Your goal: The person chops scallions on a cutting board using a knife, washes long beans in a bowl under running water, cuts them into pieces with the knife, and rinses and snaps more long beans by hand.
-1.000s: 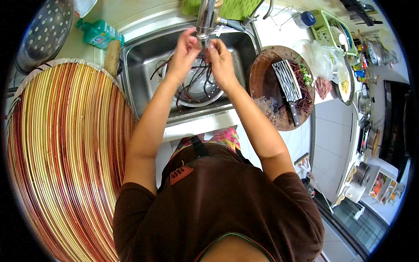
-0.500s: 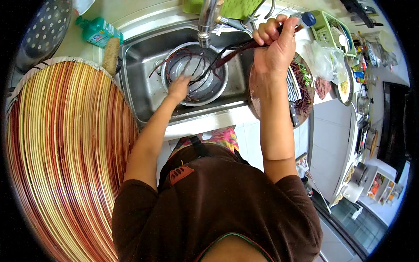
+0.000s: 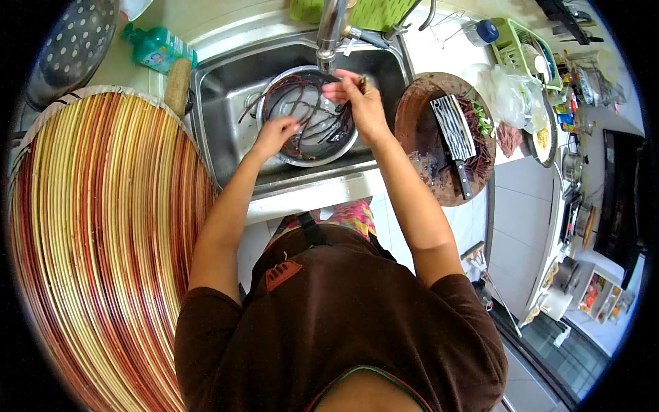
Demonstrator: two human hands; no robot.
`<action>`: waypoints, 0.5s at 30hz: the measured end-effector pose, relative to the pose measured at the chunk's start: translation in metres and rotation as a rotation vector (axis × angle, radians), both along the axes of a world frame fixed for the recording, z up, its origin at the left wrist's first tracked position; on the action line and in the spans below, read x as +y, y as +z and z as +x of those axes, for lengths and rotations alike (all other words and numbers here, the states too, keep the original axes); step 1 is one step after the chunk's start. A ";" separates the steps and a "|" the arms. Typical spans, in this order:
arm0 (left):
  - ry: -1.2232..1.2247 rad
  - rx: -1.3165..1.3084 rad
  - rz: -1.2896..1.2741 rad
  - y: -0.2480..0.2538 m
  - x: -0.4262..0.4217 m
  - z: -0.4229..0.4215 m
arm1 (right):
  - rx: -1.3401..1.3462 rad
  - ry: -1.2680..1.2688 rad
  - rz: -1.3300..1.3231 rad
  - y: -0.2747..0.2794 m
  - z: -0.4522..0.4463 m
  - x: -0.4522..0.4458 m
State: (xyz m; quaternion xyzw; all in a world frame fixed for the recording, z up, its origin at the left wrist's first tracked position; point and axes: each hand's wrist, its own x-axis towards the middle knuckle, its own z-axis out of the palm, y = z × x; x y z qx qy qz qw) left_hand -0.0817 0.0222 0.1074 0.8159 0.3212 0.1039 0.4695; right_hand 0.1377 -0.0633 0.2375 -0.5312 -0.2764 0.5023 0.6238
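Long dark purple beans [image 3: 317, 125] lie looped in a round metal bowl [image 3: 312, 163] inside the sink. Over the bowl's left part, my left hand [image 3: 274, 136] has its fingertips pressed together at one strand. My right hand [image 3: 362, 108] is above the bowl's right rim, below the faucet [image 3: 328, 51]. Its thumb and fingers close round a small dark bundle of bean ends, mostly hidden by the hand. Right of the sink, a cleaver [image 3: 453, 128] rests on a round wooden chopping board [image 3: 415, 113], beside chopped dark red pieces [image 3: 478, 161].
A large striped woven tray [image 3: 110, 240] stands left of the steel sink [image 3: 230, 154]. Behind it are a green bottle [image 3: 154, 49] and a loofah [image 3: 177, 86]. A plastic bag [image 3: 515, 96] and a green dish rack [image 3: 518, 41] sit at the right.
My right hand has come down and left from above the board to the bowl, lowering the raised bean bundle. My left hand has shifted slightly, its fingers now clearer.
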 end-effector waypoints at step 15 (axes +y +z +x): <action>0.000 0.132 0.372 0.027 0.003 0.048 | 0.044 -0.344 0.332 0.071 -0.003 0.008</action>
